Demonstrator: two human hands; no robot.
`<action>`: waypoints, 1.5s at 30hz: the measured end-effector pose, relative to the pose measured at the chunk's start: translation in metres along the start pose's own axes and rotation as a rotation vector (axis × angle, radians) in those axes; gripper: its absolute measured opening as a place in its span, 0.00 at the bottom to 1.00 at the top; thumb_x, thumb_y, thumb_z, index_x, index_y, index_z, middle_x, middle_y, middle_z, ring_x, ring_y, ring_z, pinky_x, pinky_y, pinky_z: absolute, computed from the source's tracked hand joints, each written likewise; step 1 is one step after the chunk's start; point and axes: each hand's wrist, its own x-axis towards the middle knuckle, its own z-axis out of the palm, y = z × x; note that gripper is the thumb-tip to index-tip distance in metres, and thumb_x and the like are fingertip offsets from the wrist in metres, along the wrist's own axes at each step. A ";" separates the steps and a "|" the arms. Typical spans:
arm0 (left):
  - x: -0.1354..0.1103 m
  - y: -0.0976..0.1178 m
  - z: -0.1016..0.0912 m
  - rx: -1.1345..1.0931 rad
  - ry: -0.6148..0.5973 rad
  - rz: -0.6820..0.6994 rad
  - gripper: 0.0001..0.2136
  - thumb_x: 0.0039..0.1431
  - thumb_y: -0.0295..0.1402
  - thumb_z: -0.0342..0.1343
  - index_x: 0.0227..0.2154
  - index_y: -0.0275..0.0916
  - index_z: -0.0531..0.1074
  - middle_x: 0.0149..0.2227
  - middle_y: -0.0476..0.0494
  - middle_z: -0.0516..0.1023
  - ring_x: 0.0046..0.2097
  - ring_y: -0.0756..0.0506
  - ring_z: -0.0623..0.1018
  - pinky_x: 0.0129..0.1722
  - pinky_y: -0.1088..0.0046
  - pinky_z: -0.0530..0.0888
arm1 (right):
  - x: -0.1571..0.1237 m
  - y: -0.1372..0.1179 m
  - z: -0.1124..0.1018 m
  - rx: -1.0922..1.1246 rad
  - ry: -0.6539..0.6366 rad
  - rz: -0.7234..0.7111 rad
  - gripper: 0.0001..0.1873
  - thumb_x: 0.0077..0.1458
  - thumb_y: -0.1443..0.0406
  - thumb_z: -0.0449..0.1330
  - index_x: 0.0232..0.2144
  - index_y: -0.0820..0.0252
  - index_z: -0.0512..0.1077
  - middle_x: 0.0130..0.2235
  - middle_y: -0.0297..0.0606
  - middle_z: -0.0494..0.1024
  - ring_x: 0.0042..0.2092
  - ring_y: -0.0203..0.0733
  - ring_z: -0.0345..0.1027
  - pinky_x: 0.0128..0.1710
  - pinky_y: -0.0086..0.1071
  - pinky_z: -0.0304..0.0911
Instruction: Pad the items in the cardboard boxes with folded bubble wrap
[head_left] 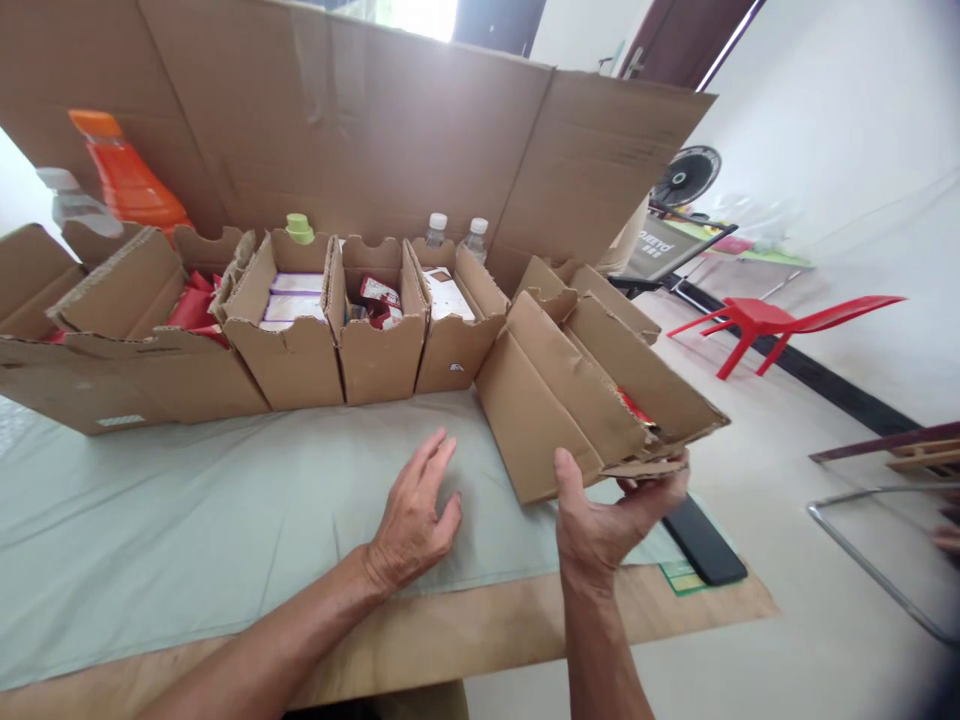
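My right hand (600,525) grips the near end of an open-topped cardboard box (536,405) at the right end of the row. Its thumb presses on the box's left side, and the fingers wrap round the front edge, partly hidden. The box stands at an angle to the others, with a bit of red packaging (634,405) showing inside. My left hand (416,515) hovers over the pale green cloth (315,490), fingers stretched out and holding nothing. Nearest ahead of it is a cardboard box (459,360) with a white packet (447,294) in it.
More cardboard bins (379,365) hold packets, with bottles such as an orange one (135,180) behind them. A tall cardboard panel (360,120) stands at the back. A black phone (705,540) lies at the table's right edge. A red chair (757,318) stands on the floor beyond.
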 end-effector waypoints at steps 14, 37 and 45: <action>0.201 0.058 -0.056 0.839 -0.314 -0.181 0.19 0.66 0.21 0.46 0.52 0.32 0.78 0.53 0.27 0.79 0.54 0.29 0.81 0.52 0.51 0.78 | -0.004 0.033 0.021 -0.006 0.109 -0.103 0.56 0.51 0.44 0.70 0.71 0.57 0.50 0.66 0.55 0.63 0.66 0.61 0.63 0.60 0.56 0.66; 0.114 0.039 -0.062 0.581 -0.033 0.069 0.27 0.66 0.26 0.52 0.68 0.39 0.61 0.65 0.31 0.68 0.55 0.38 0.80 0.47 0.62 0.82 | 0.032 0.016 0.063 -0.329 -0.640 -0.269 0.34 0.56 0.59 0.60 0.63 0.66 0.68 0.67 0.59 0.68 0.65 0.65 0.64 0.58 0.59 0.66; -0.061 0.000 -0.098 0.481 -0.039 -0.096 0.16 0.69 0.30 0.51 0.57 0.43 0.73 0.62 0.34 0.74 0.50 0.40 0.84 0.30 0.74 0.83 | 0.055 -0.054 0.061 -0.042 -0.719 -0.251 0.35 0.62 0.61 0.57 0.70 0.54 0.60 0.38 0.35 0.83 0.33 0.42 0.75 0.39 0.37 0.70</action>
